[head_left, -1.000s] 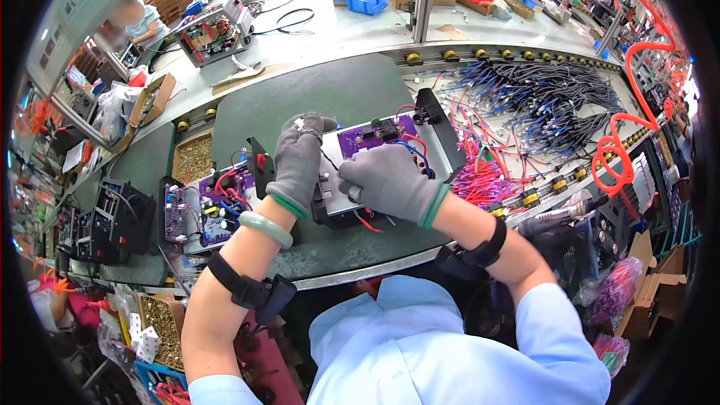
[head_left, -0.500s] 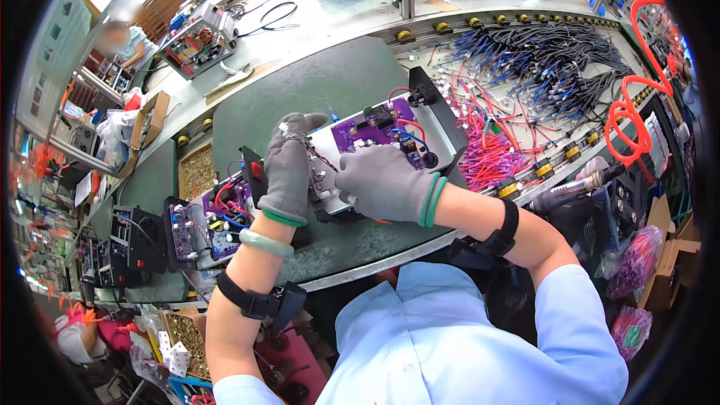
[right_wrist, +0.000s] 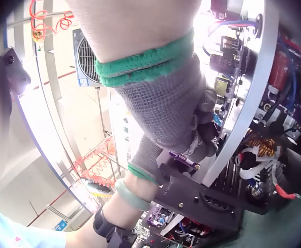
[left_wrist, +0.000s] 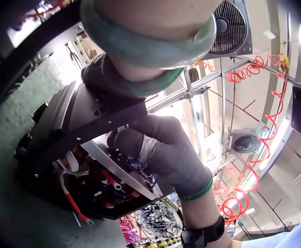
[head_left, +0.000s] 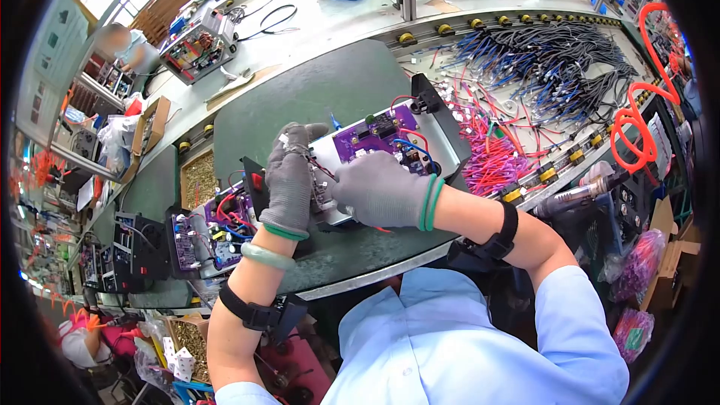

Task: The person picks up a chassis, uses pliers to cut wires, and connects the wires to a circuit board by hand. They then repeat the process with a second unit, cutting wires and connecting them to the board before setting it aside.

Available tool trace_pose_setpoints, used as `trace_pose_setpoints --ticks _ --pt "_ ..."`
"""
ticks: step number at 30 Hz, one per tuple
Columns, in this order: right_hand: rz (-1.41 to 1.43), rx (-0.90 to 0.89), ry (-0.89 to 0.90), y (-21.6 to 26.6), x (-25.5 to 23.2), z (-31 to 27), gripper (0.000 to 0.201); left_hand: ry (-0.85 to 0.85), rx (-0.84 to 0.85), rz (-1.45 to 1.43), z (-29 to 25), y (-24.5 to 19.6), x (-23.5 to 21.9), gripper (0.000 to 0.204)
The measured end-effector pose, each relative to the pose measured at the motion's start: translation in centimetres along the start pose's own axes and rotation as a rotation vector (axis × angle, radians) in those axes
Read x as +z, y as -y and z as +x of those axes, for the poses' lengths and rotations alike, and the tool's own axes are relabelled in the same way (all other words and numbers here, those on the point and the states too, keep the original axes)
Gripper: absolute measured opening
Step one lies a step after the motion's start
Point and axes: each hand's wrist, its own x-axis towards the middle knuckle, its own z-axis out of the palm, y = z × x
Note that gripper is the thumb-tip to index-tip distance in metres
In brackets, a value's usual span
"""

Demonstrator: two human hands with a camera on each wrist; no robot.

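In the head view an open metal chassis (head_left: 444,146) with a purple circuit board (head_left: 397,126) lies tilted on the green mat. My gloved left hand (head_left: 291,184) is over its left end, with thin dark twisted wires (head_left: 322,168) and a white connector at its fingers. My gloved right hand (head_left: 384,192) is curled low over the board, pinching the wires' other end. The right wrist view shows my right hand (right_wrist: 163,106) bent against the chassis edge (right_wrist: 243,119); its fingertips are mostly hidden. In the left wrist view, tape wraps a finger of my right hand (left_wrist: 166,152).
A second open unit (head_left: 202,236) lies to the left, with black housings (head_left: 139,247) beyond it. Bundled dark cables (head_left: 525,67) and pink-red wires (head_left: 491,157) lie to the right. A coiled red hose (head_left: 634,139) hangs at the far right, near a power tool (head_left: 577,193).
The head view has shifted and turned. Both hands stay close together over the chassis, and the dark wires between them show more plainly than a second ago.
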Motion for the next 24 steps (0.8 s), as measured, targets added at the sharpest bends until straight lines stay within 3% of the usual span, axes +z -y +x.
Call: trace_pose_setpoints --ticks 6,10,13,17,19,20,22,23,24 --pt "-0.083 -0.005 -0.109 0.1 1.1 -0.3 0.024 0.023 -0.052 -0.058 -0.7 -0.6 0.1 0.042" --pt "-0.056 -0.104 -0.114 -0.7 1.3 0.1 0.015 -0.014 0.019 -0.037 -0.3 -0.1 0.6 0.042" --pt "-0.075 -0.178 -0.073 -1.0 0.4 1.1 0.01 -0.03 -0.041 -0.057 -0.6 -0.4 0.7 0.042" --pt "-0.069 -0.1 -0.161 0.0 2.6 0.7 0.008 -0.017 0.022 -0.029 -0.1 0.3 0.4 0.042" --pt "-0.08 0.096 -0.33 1.3 3.6 0.2 0.013 0.03 0.104 0.013 0.0 0.4 0.2 0.041" --pt "-0.085 0.091 -0.34 0.9 3.2 -0.1 0.013 0.026 0.115 0.015 0.0 0.1 -0.2 0.041" --pt "0.32 -0.004 -0.544 -0.7 1.9 -1.2 0.018 0.079 0.08 0.258 -0.4 -0.6 -1.3 0.045" --pt "0.541 0.089 -0.586 -1.0 0.6 -2.0 0.021 0.022 0.351 0.455 -1.4 -1.0 -1.4 0.041" --pt "0.824 0.2 -0.56 -0.5 -1.0 -2.6 0.022 -0.006 0.421 0.501 -2.6 -2.1 -0.9 0.035"
